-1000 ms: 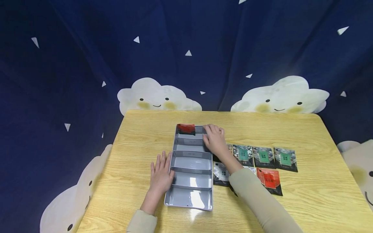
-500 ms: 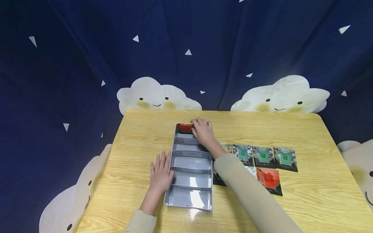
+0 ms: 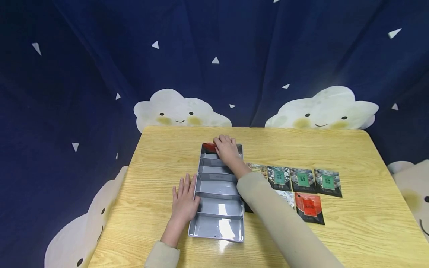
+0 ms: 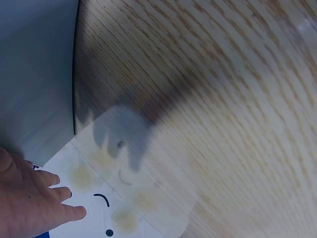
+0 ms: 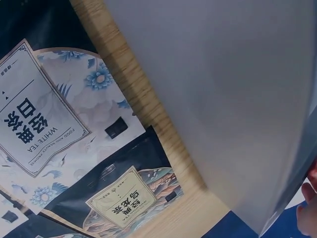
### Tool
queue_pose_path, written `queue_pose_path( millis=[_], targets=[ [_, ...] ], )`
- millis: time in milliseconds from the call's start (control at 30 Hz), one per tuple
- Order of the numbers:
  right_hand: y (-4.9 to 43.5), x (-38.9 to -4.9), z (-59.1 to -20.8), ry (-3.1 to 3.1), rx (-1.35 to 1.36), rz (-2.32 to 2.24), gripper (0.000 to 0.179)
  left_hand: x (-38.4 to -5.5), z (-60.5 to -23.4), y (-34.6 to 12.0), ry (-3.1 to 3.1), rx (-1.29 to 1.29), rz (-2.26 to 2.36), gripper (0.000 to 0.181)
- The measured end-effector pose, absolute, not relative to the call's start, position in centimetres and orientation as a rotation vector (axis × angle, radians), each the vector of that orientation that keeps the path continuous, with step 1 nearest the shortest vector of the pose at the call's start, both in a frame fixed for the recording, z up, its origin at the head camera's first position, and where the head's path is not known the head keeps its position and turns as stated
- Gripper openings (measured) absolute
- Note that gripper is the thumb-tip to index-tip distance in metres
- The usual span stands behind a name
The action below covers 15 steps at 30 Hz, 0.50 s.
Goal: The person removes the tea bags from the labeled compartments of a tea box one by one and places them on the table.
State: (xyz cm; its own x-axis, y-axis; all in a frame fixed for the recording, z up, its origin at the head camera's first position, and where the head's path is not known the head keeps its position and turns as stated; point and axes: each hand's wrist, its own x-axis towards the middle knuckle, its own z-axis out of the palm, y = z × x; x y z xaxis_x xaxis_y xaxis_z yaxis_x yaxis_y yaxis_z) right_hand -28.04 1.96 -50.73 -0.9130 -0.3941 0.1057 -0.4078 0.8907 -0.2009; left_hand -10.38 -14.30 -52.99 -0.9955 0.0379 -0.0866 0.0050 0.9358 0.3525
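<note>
A grey divided tray (image 3: 219, 188) with several compartments lies lengthwise before me. A red and black tea packet (image 3: 208, 148) stands in its farthest compartment, partly covered by my right hand (image 3: 228, 150). That hand reaches over the far end, fingers bent at the rim and thumb at the packet; in the right wrist view only fingertips (image 5: 308, 218) show, beside a bit of red. My left hand (image 3: 183, 208) rests along the tray's left side, fingers straight. The left wrist view shows this hand (image 4: 29, 203) by the tray's outer wall (image 4: 39, 74).
Right of the tray lie tea packets in two rows: several green-labelled ones (image 3: 303, 180), a red one (image 3: 309, 209), and others partly under the right sleeve (image 3: 278, 219). The right wrist view shows a white tea packet (image 5: 99, 109) and an oolong packet (image 5: 124, 193) beside the tray.
My right hand has moved left along the tray's far end, from the right corner to the red packet, now covering more of it. The left hand and tray stay put.
</note>
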Motion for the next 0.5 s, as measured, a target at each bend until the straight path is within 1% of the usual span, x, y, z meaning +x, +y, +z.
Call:
queue_pose_path(
  millis=[167,500],
  targets=[
    [1.77,-27.96,-50.73,-2.981,0.647,0.328,0.02,-10.35,-52.91,-14.21,3.0,0.035,0.566,0.067],
    [1.44,-27.82,-50.99,-2.989,0.717,0.277,0.019,-10.31,-53.18,-14.29,3.009,0.038,0.588,0.067]
  ],
)
